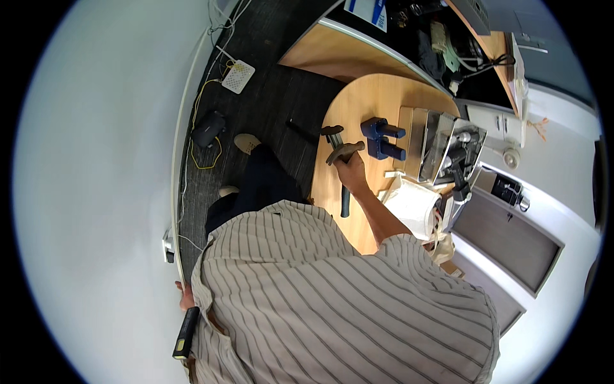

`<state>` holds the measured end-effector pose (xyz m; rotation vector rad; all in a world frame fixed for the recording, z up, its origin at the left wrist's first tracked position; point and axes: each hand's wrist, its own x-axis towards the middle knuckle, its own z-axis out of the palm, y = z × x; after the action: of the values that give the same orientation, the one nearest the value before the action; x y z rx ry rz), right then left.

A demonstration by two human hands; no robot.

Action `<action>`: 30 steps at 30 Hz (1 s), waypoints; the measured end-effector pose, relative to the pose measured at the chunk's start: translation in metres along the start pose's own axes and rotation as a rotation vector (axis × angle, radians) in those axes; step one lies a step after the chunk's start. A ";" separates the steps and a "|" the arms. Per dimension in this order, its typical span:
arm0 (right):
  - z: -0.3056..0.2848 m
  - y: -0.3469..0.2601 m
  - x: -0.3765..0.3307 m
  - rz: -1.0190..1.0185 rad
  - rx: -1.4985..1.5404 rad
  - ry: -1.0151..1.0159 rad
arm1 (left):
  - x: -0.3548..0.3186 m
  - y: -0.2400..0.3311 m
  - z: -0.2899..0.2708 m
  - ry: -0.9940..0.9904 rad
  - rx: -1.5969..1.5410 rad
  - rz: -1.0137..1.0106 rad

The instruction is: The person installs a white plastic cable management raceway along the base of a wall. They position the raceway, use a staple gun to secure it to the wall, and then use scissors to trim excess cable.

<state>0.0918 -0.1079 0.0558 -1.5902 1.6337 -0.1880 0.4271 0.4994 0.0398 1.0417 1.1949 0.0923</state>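
My right hand (pixel 350 170) is closed around a hammer (pixel 346 152) just below its metal head, over the light wooden table (pixel 368 96). A dark rubber-like handle (pixel 345 202) reaches out below the fist. Just beyond, a second hammer-like head (pixel 332 130) on a grey shaft lies close against the first; whether my fist also touches it is hidden. To the right stand two dark blue blocks with stubby arms (pixel 384 138). Beside the wall, my left hand (pixel 185 298) hangs low with fingers apart and nothing seen in it. A black device (pixel 185 333) sits near that wrist.
A clear-fronted bin of tools (pixel 455 150) and a white cloth bag (pixel 412 206) occupy the table's right side. On the dark floor lie a white router-like box (pixel 238 77), a black case (pixel 208 128) and a yellow cable (pixel 204 168). A white wall (pixel 102 192) runs along my left.
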 end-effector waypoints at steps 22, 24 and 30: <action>-0.014 0.097 -0.024 0.142 -0.508 0.219 | 0.116 -0.020 0.122 -0.152 -0.113 -0.492; -0.026 0.115 -0.028 0.056 -0.307 0.112 | 0.105 -0.030 0.126 -0.208 -0.051 -0.447; -0.028 0.114 -0.033 -0.006 -0.567 0.203 | 0.092 -0.067 0.129 -0.119 -0.035 -0.391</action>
<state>-0.0176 -0.0693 0.0182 -2.0481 1.9527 0.1304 0.5381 0.4343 -0.0749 0.7570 1.2619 -0.2503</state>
